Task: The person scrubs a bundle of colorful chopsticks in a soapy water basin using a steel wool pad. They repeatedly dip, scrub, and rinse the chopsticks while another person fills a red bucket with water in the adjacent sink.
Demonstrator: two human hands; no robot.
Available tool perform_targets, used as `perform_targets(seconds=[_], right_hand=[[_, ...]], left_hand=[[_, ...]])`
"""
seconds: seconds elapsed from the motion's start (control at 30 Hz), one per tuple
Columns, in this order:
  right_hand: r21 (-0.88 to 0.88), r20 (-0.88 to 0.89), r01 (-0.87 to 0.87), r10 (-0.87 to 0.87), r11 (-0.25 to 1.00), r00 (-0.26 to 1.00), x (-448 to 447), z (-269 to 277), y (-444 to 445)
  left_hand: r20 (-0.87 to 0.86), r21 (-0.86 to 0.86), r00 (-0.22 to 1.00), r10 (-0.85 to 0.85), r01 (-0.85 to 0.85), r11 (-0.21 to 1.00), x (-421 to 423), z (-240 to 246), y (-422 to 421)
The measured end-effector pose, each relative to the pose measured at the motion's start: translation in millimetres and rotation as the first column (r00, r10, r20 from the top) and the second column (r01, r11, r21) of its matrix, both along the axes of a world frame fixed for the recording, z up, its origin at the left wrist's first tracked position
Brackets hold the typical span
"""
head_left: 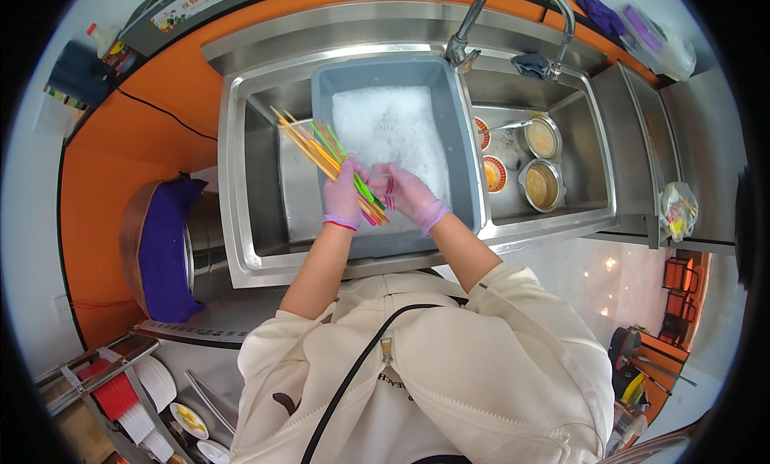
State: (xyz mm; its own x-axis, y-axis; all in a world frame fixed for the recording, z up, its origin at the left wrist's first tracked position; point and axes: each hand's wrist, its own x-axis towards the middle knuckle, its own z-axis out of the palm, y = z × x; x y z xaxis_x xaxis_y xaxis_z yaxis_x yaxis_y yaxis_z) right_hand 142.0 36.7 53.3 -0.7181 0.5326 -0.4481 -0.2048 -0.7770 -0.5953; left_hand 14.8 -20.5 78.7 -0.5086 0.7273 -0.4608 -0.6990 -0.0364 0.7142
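My left hand (344,194), in a thin translucent glove, is closed on a bundle of chopsticks (323,157), mostly wood-coloured with several green and some pink ones. The bundle slants over the left rim of a grey plastic tub (471,163). White suds (388,121) cover much of the water in the tub. Just right of the bundle's lower end is my right hand (403,190), gloved too, with its fingers curled near the chopsticks; whether it holds any of them cannot be told.
The tub sits in the left basin of a steel sink (264,262). Metal pots (543,185) and patterned bowls (494,175) stand in the right basin. A curved faucet (462,49) rises behind the divider. Left of the sink is a large round vessel with purple cloth (165,253).
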Motion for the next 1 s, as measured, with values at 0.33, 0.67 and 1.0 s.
perform_targets(seconds=[0.33, 0.67, 1.0], right_hand=[[0.214, 0.668, -0.438, 0.197, 0.873, 0.718, 28.3, -42.6, 46.3], [0.304, 0.95, -0.589, -0.19, 0.749, 0.248, -50.5, -72.4, 122.7], [0.466, 0.864, -0.852, -0.331, 0.238, 0.38, -103.9, -112.6, 76.1]], left_hand=[[-0.004, -0.177, 0.988, -0.154, 0.151, 0.973, -11.5, -4.5, -10.8], [0.034, -0.281, 0.991, -0.133, 0.137, 0.95, -15.5, 2.2, -41.1], [0.103, -0.301, 0.99, -0.092, 0.119, 0.946, -23.5, -2.4, -45.7]])
